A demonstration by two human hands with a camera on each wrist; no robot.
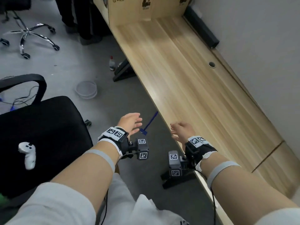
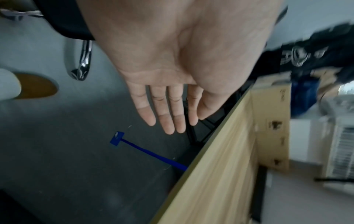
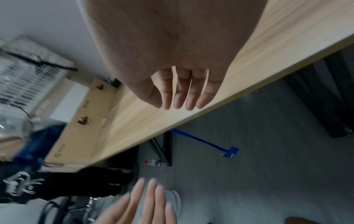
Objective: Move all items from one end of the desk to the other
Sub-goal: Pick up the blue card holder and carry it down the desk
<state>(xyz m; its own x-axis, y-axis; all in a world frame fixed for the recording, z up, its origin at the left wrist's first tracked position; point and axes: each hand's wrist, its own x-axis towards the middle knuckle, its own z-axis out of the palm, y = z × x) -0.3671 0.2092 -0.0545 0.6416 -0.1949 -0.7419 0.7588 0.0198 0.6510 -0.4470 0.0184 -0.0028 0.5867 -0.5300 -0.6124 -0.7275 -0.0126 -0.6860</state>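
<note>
The worktop [image 1: 186, 82] is a long slab of pale, straight-grained wood laminate, its long axis running away from the person toward cardboard boxes [image 1: 139, 8] that stand on its far end; a round cable hole [image 1: 211, 64] sits near the wall edge, and a black bar [image 1: 203, 28] lies along the wall. No loose item shows on the stretch of worktop in view. The left hand [image 1: 129, 123] hovers over the dark grey floor beside the worktop's front edge, palm wide, fingers straight and close together, holding nothing. The right hand [image 1: 181, 130] hangs at the worktop's front edge, fingers loosely spread and relaxed, also holding nothing. On the floor lie a blue strap [image 1: 148, 122], a shallow round clear dish [image 1: 86, 91] and a small bottle [image 1: 111, 63]. A white controller [image 1: 27, 154] rests on a black fabric chair seat [image 1: 45, 135].
</note>
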